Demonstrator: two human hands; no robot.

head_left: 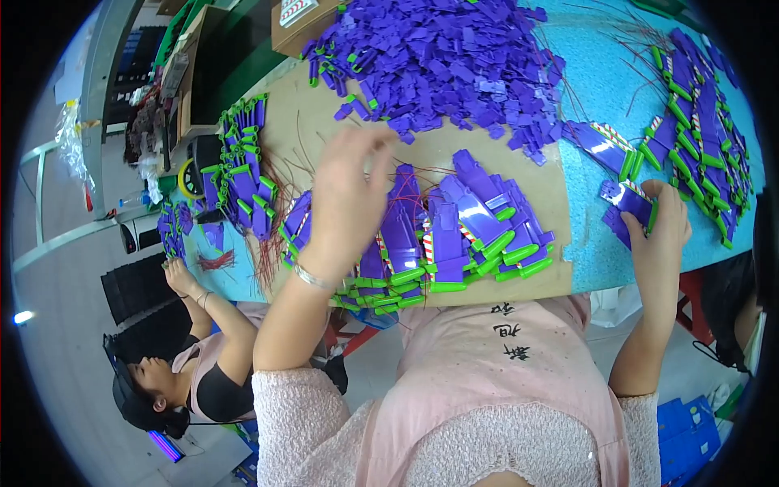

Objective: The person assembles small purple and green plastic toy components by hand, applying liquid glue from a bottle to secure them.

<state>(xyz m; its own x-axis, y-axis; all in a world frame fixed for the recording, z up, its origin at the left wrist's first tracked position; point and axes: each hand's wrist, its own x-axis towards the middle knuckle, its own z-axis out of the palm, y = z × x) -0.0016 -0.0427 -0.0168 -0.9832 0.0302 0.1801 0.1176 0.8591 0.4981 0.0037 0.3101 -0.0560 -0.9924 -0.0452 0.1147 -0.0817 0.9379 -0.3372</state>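
Observation:
My left hand (350,183) is raised over the middle of the table, near the edge of a big heap of small flat purple plastic pieces (454,69). Its fingers are slightly blurred and loosely bent, with a gap between them and nothing visible inside. On the right, my right hand (659,223) pinches a purple plastic wing (623,195) with a green tip and a red-and-white striped edge. Below my left hand, several similar wings (471,211) lie in an overlapping row, green tips towards me, with thin red wires among them.
More green-tipped wings (690,130) are piled on the blue mat (596,89) at right. Another stack (243,166) lies at left beside loose red wires (268,252). A cardboard box (302,28) stands at the back. A co-worker (203,373) works at the left end of the table.

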